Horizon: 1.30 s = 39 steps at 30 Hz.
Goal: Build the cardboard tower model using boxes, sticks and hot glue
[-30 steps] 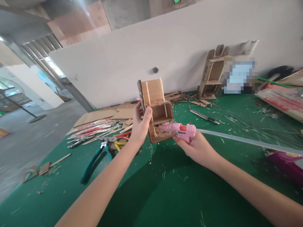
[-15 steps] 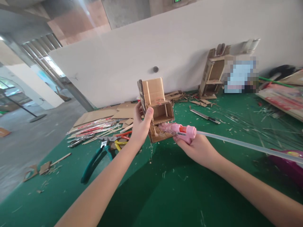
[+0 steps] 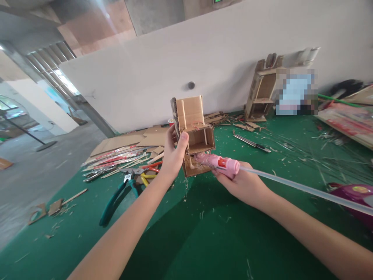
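Observation:
A small cardboard model (image 3: 201,134) with box-like compartments and thin wooden sticks is held up above the table by my left hand (image 3: 175,151), its thumb on the front edge and the fingers behind the side. In my right hand (image 3: 244,182) is a pink hot glue gun (image 3: 223,162), a long clear glue stick (image 3: 291,186) trailing from its back end to the right. The gun's nozzle points into the lowest compartment of the model; its tip is hidden there, so contact cannot be made out. Some stringy glue shows on the cardboard.
Teal-handled pliers (image 3: 113,202) lie left of my left forearm, beside yellow- and red-handled tools. Bagged sticks (image 3: 116,159) and cardboard sheets (image 3: 154,136) are behind them. At the right are a utility knife (image 3: 252,143), another cardboard model (image 3: 260,91) and a purple object (image 3: 354,202).
The glue gun's back end has dipped and shifted slightly left, and the glue stick slopes lower at the right. The cardboard model has moved very slightly right within my left hand's hold.

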Each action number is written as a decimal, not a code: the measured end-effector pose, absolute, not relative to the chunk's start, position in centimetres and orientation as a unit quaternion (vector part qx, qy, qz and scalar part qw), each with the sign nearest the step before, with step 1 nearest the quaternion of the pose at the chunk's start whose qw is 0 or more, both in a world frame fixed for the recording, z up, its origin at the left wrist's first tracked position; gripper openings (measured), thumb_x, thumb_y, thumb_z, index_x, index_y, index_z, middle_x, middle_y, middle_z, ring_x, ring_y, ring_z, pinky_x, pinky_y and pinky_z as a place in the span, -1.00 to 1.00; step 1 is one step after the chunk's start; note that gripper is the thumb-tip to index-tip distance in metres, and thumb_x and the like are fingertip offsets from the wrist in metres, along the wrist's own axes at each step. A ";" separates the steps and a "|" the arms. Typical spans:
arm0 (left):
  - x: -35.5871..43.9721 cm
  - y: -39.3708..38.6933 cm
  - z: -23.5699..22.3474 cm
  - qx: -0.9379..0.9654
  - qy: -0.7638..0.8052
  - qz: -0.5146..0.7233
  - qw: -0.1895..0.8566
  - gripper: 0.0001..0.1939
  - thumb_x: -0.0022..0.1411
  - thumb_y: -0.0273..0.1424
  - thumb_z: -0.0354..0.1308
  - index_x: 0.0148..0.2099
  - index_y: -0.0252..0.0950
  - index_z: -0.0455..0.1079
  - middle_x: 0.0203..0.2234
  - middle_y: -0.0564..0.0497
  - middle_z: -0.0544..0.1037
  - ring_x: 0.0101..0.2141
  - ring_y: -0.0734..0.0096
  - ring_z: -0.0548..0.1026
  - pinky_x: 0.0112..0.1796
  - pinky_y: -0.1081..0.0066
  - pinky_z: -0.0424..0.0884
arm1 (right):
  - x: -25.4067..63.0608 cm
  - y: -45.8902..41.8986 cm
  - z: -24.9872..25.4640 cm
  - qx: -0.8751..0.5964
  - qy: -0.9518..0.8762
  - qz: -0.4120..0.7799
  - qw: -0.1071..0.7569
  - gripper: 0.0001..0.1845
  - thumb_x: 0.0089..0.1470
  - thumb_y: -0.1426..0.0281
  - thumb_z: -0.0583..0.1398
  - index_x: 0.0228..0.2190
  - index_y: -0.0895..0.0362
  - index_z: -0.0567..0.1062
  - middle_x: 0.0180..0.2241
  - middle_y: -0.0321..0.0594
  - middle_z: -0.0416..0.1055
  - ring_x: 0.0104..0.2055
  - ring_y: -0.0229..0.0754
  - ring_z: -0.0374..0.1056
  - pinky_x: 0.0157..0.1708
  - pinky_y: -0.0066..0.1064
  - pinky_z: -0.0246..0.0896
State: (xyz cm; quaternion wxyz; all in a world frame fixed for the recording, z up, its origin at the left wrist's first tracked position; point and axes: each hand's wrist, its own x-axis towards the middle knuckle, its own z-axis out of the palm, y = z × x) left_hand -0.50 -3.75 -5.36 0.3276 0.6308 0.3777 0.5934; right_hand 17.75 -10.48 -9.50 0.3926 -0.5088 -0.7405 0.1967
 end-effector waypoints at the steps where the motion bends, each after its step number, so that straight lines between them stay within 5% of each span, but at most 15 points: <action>1: -0.5 -3.7 -5.4 0.628 0.381 0.592 0.330 -0.46 0.13 0.12 0.07 -0.02 -0.15 0.28 -0.06 -0.09 0.42 -0.01 0.20 0.37 -0.01 0.19 0.32 | 17.8 -10.5 -9.5 -0.505 -0.742 0.198 0.394 -0.84 0.09 0.31 0.11 -0.40 0.09 0.46 -0.43 -0.26 0.46 -0.46 -0.22 0.34 -0.44 -0.41 0.21; 14: -0.7 -3.1 -5.8 0.622 0.394 0.595 0.322 -0.37 0.09 0.15 0.09 0.02 -0.19 0.26 -0.02 -0.12 0.40 0.00 0.16 0.36 0.02 0.16 0.29 | 17.7 -10.7 -9.0 -0.494 -0.758 0.162 0.394 -0.79 0.11 0.29 0.10 -0.49 0.11 0.39 -0.57 -0.31 0.34 -0.56 -0.29 0.22 -0.54 -0.44 0.08; 26: -0.2 -3.7 -5.5 0.642 0.375 0.593 0.309 -0.27 0.06 0.06 0.19 0.16 -0.20 0.14 0.01 -0.17 0.39 0.03 0.18 0.38 0.02 0.17 0.32 | 17.7 -10.6 -9.9 -0.539 -0.735 0.182 0.368 -0.80 0.15 0.24 0.08 -0.36 0.05 0.44 -0.38 -0.25 0.46 -0.43 -0.21 0.36 -0.38 -0.36 0.21; 33: -0.2 -3.6 -5.7 0.641 0.377 0.592 0.310 -0.27 0.08 0.05 0.19 0.18 -0.18 0.12 0.00 -0.18 0.38 0.05 0.14 0.35 0.04 0.13 0.29 | 17.4 -10.6 -9.9 -0.513 -0.748 0.154 0.392 -0.76 0.13 0.25 0.10 -0.52 0.08 0.32 -0.55 -0.33 0.31 -0.57 -0.31 0.23 -0.54 -0.45 0.09; 39: -0.1 -3.8 -5.6 0.649 0.365 0.595 0.302 -0.27 0.07 0.05 0.20 0.18 -0.16 0.12 0.01 -0.16 0.37 0.07 0.12 0.33 0.06 0.13 0.28 | 17.4 -10.6 -10.0 -0.518 -0.755 0.137 0.377 -0.82 0.12 0.31 0.09 -0.48 0.08 0.33 -0.51 -0.31 0.31 -0.53 -0.29 0.25 -0.53 -0.45 0.08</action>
